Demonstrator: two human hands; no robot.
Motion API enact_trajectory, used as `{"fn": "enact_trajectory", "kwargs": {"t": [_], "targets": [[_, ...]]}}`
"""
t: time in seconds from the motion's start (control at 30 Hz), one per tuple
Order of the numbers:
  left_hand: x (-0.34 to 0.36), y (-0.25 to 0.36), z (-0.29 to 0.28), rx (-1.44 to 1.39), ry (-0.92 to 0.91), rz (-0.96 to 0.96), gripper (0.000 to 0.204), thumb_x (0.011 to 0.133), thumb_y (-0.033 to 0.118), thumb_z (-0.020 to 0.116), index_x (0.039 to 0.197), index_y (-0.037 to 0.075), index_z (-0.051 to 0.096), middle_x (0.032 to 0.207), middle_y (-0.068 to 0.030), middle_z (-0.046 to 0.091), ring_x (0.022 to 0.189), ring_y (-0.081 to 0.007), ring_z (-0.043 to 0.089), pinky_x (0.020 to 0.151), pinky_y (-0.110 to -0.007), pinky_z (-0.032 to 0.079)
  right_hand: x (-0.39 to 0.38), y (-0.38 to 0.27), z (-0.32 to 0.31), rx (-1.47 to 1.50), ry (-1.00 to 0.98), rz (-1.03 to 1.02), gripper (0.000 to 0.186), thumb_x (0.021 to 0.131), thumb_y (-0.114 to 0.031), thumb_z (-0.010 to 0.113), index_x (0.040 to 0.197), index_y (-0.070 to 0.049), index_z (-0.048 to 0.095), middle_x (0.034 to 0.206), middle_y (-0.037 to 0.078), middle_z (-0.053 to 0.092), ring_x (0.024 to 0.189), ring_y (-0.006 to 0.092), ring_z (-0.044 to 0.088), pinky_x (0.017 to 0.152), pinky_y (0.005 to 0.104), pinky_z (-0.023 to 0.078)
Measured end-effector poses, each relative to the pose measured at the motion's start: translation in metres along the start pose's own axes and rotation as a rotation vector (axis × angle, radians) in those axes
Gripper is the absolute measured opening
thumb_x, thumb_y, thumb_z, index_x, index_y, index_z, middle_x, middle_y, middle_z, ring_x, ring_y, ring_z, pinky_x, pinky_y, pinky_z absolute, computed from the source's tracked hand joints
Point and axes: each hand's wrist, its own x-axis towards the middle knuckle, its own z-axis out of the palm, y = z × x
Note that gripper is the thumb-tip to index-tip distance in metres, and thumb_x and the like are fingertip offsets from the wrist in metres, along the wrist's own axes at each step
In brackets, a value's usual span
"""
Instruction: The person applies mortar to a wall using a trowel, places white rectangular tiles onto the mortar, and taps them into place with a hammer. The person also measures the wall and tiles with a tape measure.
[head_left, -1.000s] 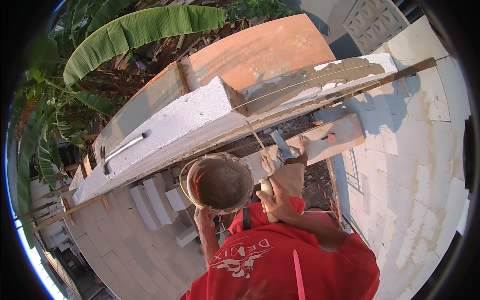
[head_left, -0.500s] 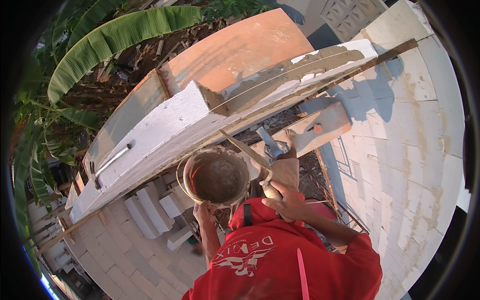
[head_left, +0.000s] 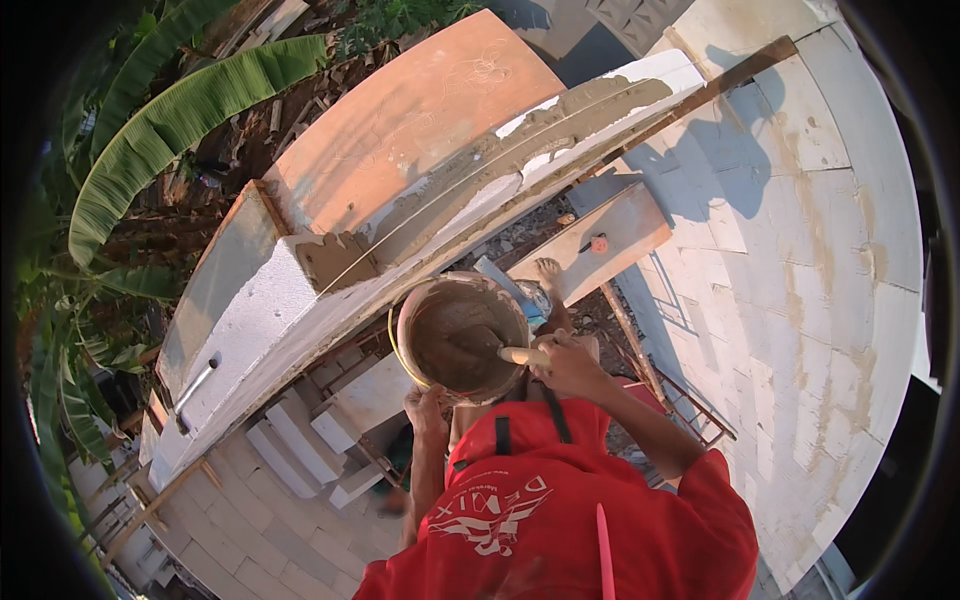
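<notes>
As a bucket (head_left: 424, 322) of grey-brown mortar (head_left: 445, 352) is held before the person's red shirt (head_left: 570, 520), the left hand (head_left: 425, 408) grips its rim and the right hand (head_left: 572, 366) holds a trowel (head_left: 524, 356), blade dipped inside. Beyond runs a partly mortar-topped wall (head_left: 430, 218).

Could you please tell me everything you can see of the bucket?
The round bucket has a mortar-crusted rim and a thin yellow handle curving along its left side; the coating makes its material hard to tell. Its mouth faces up, showing grey-brown mortar inside with a trowel dipped into it. The left hand grips the rim's near-left edge, beyond the red shirt.
</notes>
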Motion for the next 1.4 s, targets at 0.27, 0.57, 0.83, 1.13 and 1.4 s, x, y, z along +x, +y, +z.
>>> {"fn": "enact_trajectory", "kwargs": {"t": [0.27, 0.57, 0.83, 1.13, 1.4], "targets": [[0.032, -0.057, 0.142, 0.450, -0.126, 0.051, 0.019, 0.075, -0.004, 0.068, 0.068, 0.006, 0.054, 0.065, 0.0008, 0.057, 0.060, -0.0077, 0.051, 0.056, -0.025, 0.042, 0.100, 0.035, -0.059, 1.121, 0.202, 0.212, 0.051, 0.094, -0.036, 0.070, 0.128, 0.002, 0.063, 0.101, 0.010, 0.069, 0.089, 0.0166, 0.065, 0.085, 0.0355, 0.053], [0.076, -0.140, 0.291, 0.949, -0.414, 0.070, 0.023, 0.073, 0.007, 0.077, 0.089, 0.000, 0.062, 0.079, -0.0036, 0.063, 0.069, -0.0144, 0.059, 0.067, -0.034, 0.052, 0.097, 0.153, -0.132, 1.887, 0.685, 0.411, 0.019, 0.092, -0.022, 0.068, 0.102, -0.006, 0.067, 0.076, 0.000, 0.058, 0.071, 0.0148, 0.057, 0.074, 0.0337, 0.048], [0.139, -0.152, 0.287, 1.397, -0.595, 0.037, 0.089, 0.071, 0.037, 0.089, 0.140, -0.002, 0.047, 0.140, -0.0219, 0.055, 0.135, -0.0347, 0.052, 0.112, -0.042, 0.044, 0.107, 0.344, -0.071, 2.121, 1.239, 0.640, 0.022, 0.091, -0.025, 0.067, 0.080, -0.015, 0.052, 0.062, -0.004, 0.042, 0.054, 0.0147, 0.043, 0.055, 0.0312, 0.040], [0.097, -0.054, 0.071, 1.249, 0.137, -0.209, 0.034, 0.087, 0.025, 0.076, 0.116, 0.008, 0.069, 0.106, -0.0061, 0.073, 0.089, -0.0160, 0.068, 0.075, -0.031, 0.055, 0.212, 0.500, -0.061, 1.818, 1.356, 1.015, 0.026, 0.086, -0.027, 0.070, 0.082, -0.009, 0.053, 0.074, 0.005, 0.047, 0.067, 0.0235, 0.053, 0.067, 0.0428, 0.052], [0.054, -0.062, 0.042, 1.098, 0.183, -0.457, 0.029, 0.083, 0.024, 0.073, 0.108, 0.009, 0.071, 0.095, -0.0031, 0.072, 0.086, -0.0131, 0.069, 0.068, -0.029, 0.055, 0.234, 0.576, -0.030, 1.837, 1.007, 0.822, 0.053, 0.083, -0.032, 0.074, 0.126, -0.005, 0.057, 0.115, 0.008, 0.058, 0.111, 0.0256, 0.055, 0.089, 0.0441, 0.052]]}}
